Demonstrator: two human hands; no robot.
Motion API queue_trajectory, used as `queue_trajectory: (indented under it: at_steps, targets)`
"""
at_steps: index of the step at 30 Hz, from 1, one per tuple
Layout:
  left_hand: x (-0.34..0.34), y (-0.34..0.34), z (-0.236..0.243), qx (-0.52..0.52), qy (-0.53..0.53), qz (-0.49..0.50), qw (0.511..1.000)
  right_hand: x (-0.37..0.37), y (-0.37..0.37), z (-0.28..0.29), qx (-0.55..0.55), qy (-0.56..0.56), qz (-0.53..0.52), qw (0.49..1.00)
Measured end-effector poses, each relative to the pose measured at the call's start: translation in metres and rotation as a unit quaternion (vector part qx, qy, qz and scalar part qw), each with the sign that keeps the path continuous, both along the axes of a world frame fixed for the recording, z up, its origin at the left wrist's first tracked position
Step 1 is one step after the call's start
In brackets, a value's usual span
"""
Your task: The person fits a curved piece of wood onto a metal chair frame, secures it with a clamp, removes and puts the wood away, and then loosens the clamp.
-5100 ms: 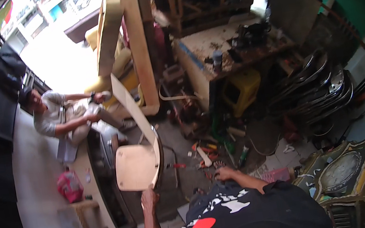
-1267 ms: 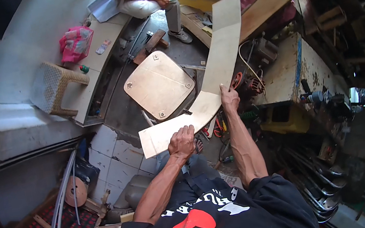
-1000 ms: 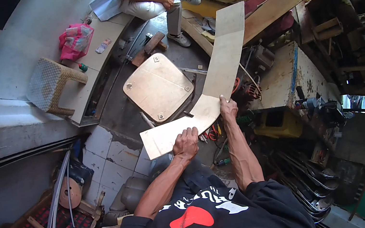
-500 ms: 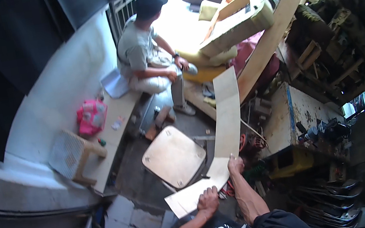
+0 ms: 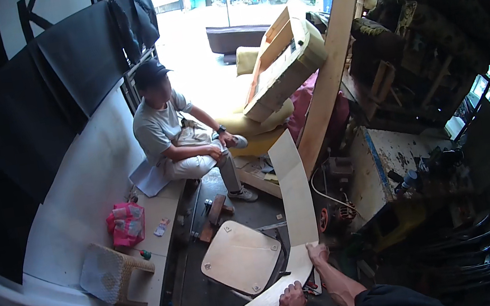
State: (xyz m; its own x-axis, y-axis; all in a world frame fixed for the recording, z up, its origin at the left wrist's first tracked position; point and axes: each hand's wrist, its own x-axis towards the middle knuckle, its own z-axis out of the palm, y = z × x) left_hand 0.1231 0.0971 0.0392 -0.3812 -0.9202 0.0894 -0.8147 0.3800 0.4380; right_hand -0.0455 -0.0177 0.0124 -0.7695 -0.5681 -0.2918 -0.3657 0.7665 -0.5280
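A long, thin, pale sheet (image 5: 295, 196), apparently card or thin board, slants away from me and bends near its close end. My right hand (image 5: 318, 253) is closed on its right edge, close to the bend. Nearer to me, my left hand (image 5: 292, 300) is closed with its fingers curled at the sheet's lower edge. Just left of the sheet is a square seat panel (image 5: 240, 255) with rounded corners and marks at the corners. The underside of the sheet and my fingertips beneath it are hidden.
A person (image 5: 171, 126) in a cap sits on a low ledge at the left. Also there are a pink bag (image 5: 126, 224) and a woven stool (image 5: 112, 274). A wooden frame (image 5: 334, 65) leans at the right beside a worn workbench (image 5: 390, 157). Stacked metal chair frames (image 5: 467, 258) stand lower right.
My view has tilted up, so the scene sits lower and shows more of the street. The seated person's head has turned towards me. Both hands keep their grip on the sheet.
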Motion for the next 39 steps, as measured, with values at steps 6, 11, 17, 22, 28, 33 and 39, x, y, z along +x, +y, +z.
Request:
queue_trajectory:
  at_steps: [6, 11, 17, 22, 28, 33, 39]
  targets:
    - [-0.001, -0.002, -0.001, 0.022, -0.021, 0.0, 1.0, -0.008, 0.004, -0.004, 0.043, -0.044, 0.064, 0.996]
    - [-0.007, -0.004, -0.003, 0.035, -0.037, 0.009, 0.999, -0.008, 0.002, 0.002, 0.045, -0.024, 0.056, 0.997]
    - [-0.009, -0.007, -0.005, 0.023, -0.038, -0.001, 0.999, -0.008, -0.006, 0.001, 0.086, -0.026, 0.043, 0.995]
    - [-0.004, -0.01, -0.014, 0.082, -0.043, 0.0, 0.996, 0.005, -0.007, 0.007, 0.075, -0.008, 0.04, 0.996]
    - [0.0, -0.008, -0.009, 0.081, -0.05, -0.012, 0.995, 0.003, -0.003, -0.001, 0.057, -0.003, 0.052, 0.997]
    - [-0.003, 0.001, 0.002, 0.097, -0.048, -0.021, 0.994, -0.001, 0.006, 0.002, 0.054, -0.011, 0.038, 0.998]
    - [-0.004, 0.008, -0.004, 0.05, -0.048, 0.01, 0.998, 0.005, 0.008, 0.006, 0.059, 0.02, 0.075, 0.995]
